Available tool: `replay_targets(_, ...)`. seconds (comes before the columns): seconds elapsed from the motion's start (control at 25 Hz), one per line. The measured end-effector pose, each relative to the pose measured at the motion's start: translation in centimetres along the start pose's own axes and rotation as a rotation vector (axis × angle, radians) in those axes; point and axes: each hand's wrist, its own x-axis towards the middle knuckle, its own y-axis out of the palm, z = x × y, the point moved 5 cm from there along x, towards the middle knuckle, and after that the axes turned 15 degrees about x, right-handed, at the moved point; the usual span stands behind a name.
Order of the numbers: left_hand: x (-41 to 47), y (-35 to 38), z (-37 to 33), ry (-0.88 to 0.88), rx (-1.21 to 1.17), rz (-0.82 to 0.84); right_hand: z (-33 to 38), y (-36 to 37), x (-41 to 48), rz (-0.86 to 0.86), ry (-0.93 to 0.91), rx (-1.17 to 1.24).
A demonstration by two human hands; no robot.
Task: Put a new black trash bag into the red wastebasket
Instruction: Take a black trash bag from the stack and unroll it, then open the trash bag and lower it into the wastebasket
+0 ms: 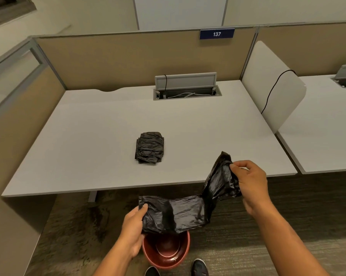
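Note:
A black trash bag point(188, 212) hangs stretched between both hands above the floor, partly unfolded and crumpled. My left hand point(133, 230) grips its lower left end. My right hand point(249, 183) pinches its upper right end near the desk's front edge. Below the bag stands the red wastebasket point(166, 252) on the carpet, open and with no liner visible inside; the bag and my left hand hide part of its rim. A folded stack of black trash bags point(149, 147) lies on the grey desk point(88, 136).
Beige cubicle panels point(128, 60) wall the desk at the back and left. An open cable tray point(187, 92) sits at the desk's back. A white divider point(271, 86) with a black cord stands on the right. My shoes point(200, 267) are beside the wastebasket.

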Motion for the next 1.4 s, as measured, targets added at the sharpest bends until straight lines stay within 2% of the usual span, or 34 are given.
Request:
replay_targets(0.16, 1.3, 1.0, 1.5, -0.052, 0.192, 0.058, 1.6, 1.8, -1.4, 0.091, 0.018, 0.103)
replay_targets(0.28, 0.3, 2.0, 0.3, 0.007, 0.272, 0.1, 1.5, 3.3, -2.6, 0.166, 0.046, 0.136)
replay_targets(0.48, -5.0, 5.2, -6.0, 0.256, 0.137, 0.274, -0.6, 5.8, -4.8, 0.283, 0.049, 0.052)
replay_targets(0.64, -7.7, 7.5, -9.0, 0.305, 0.052, 0.331, -2.1, 7.5, -6.6, 0.349, 0.055, -0.012)
replay_targets(0.8, -8.0, 7.8, -9.0, 0.292, 0.063, 0.296, -2.6, 8.9, -7.6, 0.412, -0.031, -0.14)
replay_targets(1.0, -7.8, 6.8, -8.9, 0.239, 0.066, 0.212, -2.8, 9.0, -7.8, 0.423, -0.035, -0.19)
replay_targets(1.16, -7.6, 6.0, -8.9, 0.262, 0.081, 0.214, -2.1, 9.1, -7.3, 0.417, -0.195, -0.427)
replay_targets(1.28, -7.2, 5.4, -8.7, 0.258, 0.055, 0.182, -1.8, 9.0, -6.8, 0.38, -0.192, -0.411)
replay_targets(1.4, -6.1, 4.1, -8.5, 0.241, -0.005, 0.076, -2.0, 8.0, -6.2, 0.299, -0.159, -0.366)
